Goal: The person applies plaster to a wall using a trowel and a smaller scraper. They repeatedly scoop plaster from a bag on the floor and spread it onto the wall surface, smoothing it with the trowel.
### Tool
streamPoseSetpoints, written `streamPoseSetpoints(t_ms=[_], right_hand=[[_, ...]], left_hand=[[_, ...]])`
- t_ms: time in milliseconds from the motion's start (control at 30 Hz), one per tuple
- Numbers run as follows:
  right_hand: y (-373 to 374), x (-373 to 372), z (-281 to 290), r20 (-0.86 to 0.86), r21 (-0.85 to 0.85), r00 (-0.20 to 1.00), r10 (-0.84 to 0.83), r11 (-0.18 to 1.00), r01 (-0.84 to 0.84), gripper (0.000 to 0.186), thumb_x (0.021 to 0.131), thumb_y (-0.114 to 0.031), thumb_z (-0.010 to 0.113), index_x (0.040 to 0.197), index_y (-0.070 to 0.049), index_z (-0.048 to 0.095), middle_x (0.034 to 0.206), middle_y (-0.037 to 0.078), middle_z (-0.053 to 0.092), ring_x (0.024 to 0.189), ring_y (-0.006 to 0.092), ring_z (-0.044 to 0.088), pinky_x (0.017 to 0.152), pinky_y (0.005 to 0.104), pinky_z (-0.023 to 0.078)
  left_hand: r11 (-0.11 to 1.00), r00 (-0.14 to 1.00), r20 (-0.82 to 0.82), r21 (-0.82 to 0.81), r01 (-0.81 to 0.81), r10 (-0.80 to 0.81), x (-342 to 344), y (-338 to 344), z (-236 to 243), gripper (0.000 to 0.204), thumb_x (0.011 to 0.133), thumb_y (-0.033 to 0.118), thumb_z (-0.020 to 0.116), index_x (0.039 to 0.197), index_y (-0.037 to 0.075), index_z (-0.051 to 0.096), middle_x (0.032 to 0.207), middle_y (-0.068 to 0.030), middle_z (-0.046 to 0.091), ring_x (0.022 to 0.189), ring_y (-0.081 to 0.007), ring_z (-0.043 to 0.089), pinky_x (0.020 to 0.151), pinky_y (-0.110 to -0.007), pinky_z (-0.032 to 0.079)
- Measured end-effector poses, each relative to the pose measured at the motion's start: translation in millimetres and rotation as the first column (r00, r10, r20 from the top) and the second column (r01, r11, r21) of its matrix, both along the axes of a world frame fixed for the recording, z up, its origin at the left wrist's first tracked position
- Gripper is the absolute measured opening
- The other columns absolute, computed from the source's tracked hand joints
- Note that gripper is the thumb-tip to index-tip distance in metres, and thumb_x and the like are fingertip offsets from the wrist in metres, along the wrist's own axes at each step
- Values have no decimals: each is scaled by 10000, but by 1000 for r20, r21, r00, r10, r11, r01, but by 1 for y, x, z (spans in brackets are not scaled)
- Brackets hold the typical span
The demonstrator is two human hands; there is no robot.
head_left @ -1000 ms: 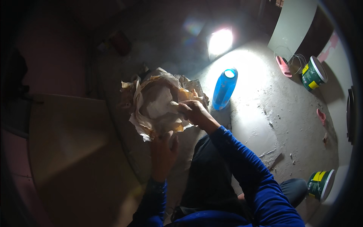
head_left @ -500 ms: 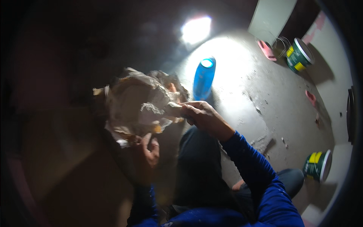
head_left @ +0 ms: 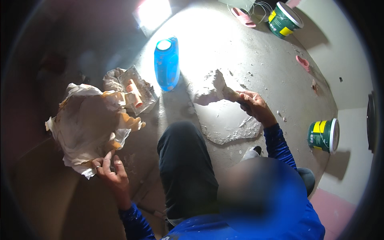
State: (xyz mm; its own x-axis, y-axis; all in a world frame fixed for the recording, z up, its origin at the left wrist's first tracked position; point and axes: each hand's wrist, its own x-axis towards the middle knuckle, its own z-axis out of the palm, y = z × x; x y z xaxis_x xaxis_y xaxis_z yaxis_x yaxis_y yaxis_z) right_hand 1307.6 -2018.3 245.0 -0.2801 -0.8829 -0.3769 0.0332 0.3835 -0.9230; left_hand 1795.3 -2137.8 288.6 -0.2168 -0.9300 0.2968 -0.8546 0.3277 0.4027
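My left hand point(head_left: 112, 170) holds the lower edge of a torn, crumpled paper bag point(head_left: 68, 148), its fingers curled at the rim and partly hidden. Pale powder point(head_left: 86, 124) fills the bag's opening. My right hand point(head_left: 258, 106) is wrapped around the handle of a trowel point(head_left: 231, 95). White powder point(head_left: 212, 86) is heaped on the trowel and covers its blade. Directly beneath the trowel, a flat pale patch with rough, crumbly edges point(head_left: 230, 124) lies on the floor.
A blue plastic jug point(head_left: 167, 66) stands ahead, near a bright lamp point(head_left: 154, 14). An orange-brown tube point(head_left: 134, 94) lies on crumpled clear plastic beside the bag. Two green buckets point(head_left: 323, 136) and pink slippers point(head_left: 303, 63) are along the right wall. My knee point(head_left: 182, 152) rises between my hands.
My right hand has carried the loaded trowel from over the bag's opening rightward, above the pale patch. My left hand stays at the bag's edge. The view has shifted to the right.
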Motion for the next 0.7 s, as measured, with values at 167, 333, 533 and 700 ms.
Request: streamPoseSetpoints(t_ms=[167,333,533,700], right_hand=[[65,-70,-97,-64,256,990,-123,957,136,345,993,-397,602,1035,-57,638,680,-44,546,494,9,425,409,183,329],[93,-106,-151,-167,477,974,-153,852,215,281,979,-317,589,1070,-79,706,640,15,612,407,37,457,354,205,326],[50,-131,-163,-500,609,755,425,792,-43,261,881,-275,647,1028,-84,746,786,158,702,632,268,668,555,386,526],[18,-125,-82,-628,755,554,546,598,267,282,855,-234,657,1043,-43,743,992,191,728,772,299,707,716,396,561]], left_hand=[[999,999,-15,-21,34,-35,1,-2,-3,213,884,73,600,1063,-21,667,987,-176,529,931,-344,552,826,-469,454],[990,991,-92,-109,86,-96,0,7,-6,214,944,84,548,1085,-42,647,1071,-171,556,943,-290,563,808,-425,475],[992,879,-460,73,-103,125,19,38,-4,300,1030,251,491,1004,-11,636,822,-23,554,656,-80,458,538,-231,352],[857,739,-544,507,-88,398,42,27,-13,373,1041,363,510,820,63,523,776,25,512,672,-64,457,562,-220,349]])
